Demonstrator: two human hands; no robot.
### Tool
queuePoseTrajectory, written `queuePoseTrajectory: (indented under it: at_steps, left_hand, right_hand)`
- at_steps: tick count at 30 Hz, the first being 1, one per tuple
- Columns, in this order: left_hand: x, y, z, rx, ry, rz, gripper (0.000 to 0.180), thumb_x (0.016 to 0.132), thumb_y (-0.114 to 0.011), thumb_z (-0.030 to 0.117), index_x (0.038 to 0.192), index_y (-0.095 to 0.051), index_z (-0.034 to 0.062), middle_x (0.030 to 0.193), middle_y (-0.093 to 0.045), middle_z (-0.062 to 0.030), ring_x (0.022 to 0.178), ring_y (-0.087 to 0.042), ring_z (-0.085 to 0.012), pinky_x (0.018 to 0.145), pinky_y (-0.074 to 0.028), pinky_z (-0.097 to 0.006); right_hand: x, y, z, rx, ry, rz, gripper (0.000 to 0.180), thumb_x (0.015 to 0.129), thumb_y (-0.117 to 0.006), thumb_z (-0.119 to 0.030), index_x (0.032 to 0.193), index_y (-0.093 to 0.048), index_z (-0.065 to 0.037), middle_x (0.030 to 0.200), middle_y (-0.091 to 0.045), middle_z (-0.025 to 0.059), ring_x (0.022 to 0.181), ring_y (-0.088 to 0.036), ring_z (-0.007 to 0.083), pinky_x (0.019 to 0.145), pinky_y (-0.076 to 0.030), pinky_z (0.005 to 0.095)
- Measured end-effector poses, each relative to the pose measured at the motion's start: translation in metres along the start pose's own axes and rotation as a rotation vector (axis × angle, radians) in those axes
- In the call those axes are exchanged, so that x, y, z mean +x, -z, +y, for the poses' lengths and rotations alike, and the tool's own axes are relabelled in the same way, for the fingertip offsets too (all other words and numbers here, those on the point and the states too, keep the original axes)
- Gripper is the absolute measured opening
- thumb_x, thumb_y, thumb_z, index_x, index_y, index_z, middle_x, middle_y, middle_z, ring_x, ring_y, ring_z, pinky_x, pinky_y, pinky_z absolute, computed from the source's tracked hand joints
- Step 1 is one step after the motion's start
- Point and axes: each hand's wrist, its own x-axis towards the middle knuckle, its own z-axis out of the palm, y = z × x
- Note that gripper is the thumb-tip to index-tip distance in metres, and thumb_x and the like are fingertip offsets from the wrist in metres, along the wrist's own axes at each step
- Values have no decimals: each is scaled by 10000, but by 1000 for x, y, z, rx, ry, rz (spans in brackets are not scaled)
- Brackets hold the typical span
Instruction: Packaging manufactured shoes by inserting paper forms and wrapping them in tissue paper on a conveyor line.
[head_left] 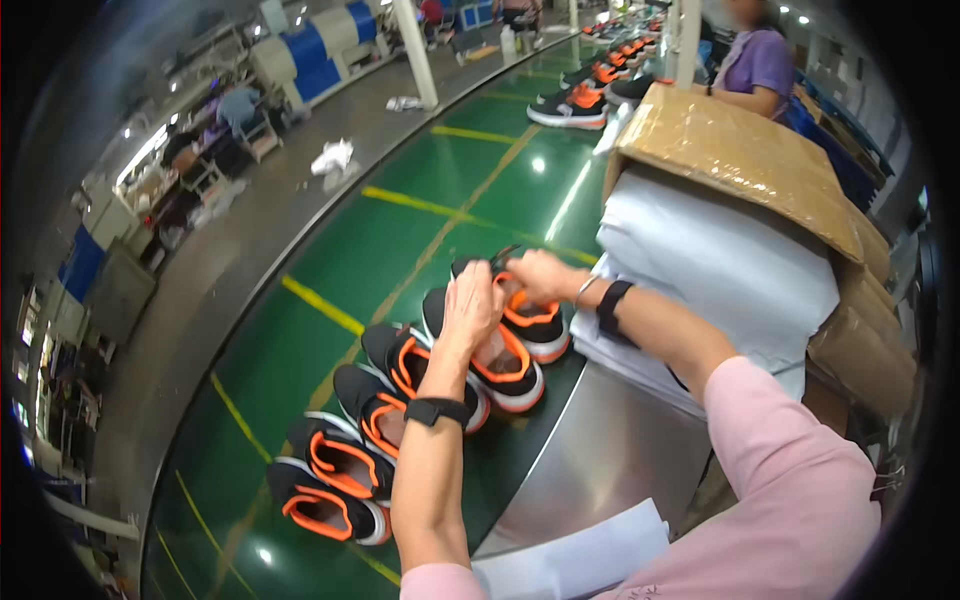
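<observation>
Now both hands — left hand [470, 305], right hand [540, 275] — on black-orange shoe [530, 318].

A green conveyor belt [330, 270] with yellow lines carries a row of black-and-orange shoes [400, 400]

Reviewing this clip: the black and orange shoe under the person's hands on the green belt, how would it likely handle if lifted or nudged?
The shoe probably lifts easily: it looks like a light knit trainer. Its upper likely flexes, since both the left hand and right hand work at its opening. The flat white sole should keep it from rolling or tipping, and it may slide on the glossy conveyor belt.
</observation>
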Motion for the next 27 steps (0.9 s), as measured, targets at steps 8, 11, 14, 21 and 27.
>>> queuePoseTrajectory:
  at_steps: [8, 11, 14, 21, 27]
  left_hand:
    - [1, 85, 36, 167, 5, -129, 358, 834, -646, 259, 1102, -534, 50, 1069, -577, -165, 1006, -555, -357, 847, -463, -399]
    - [-39, 184, 71, 236, 52, -167, 388, 828, -660, 216, 1141, -531, 26, 1097, -604, -149, 1028, -590, -274, 859, -473, -378]
    - [-88, 254, 128, 227, 134, -252, 313, 822, -633, 132, 1087, -533, -3, 1013, -616, -115, 953, -591, -223, 869, -461, -341]
    - [-240, 295, 294, 414, 251, -146, 329, 693, -672, -35, 1006, -577, -6, 978, -607, -161, 934, -592, -332, 833, -467, -376]
    - [-344, 226, 361, 706, 451, -41, 554, 654, -779, 218, 1089, -535, -23, 1021, -586, -168, 955, -555, -339, 856, -412, -441]
  right_hand:
    - [-4, 49, -1, 41, 35, 370, 467, 695, -727, -138, 1092, -516, -12, 1046, -546, 160, 948, -564, 333, 774, -482, 399]
    - [-63, 91, -70, 351, 377, 619, 313, 698, -682, -19, 978, -541, -5, 878, -602, 111, 798, -604, 296, 671, -496, 371]
    - [-159, 87, -153, 799, 578, 345, 210, 710, -691, -21, 875, -561, -34, 809, -574, 96, 720, -576, 248, 624, -482, 324]
    - [-258, -46, -214, 421, 457, 114, 440, 717, -740, -341, 968, -558, -28, 847, -554, 104, 851, -529, 298, 731, -430, 378]
    - [-238, 2, -209, 852, 177, -258, 375, 804, -688, -254, 1019, -551, 21, 945, -624, 200, 903, -575, 370, 759, -452, 382]
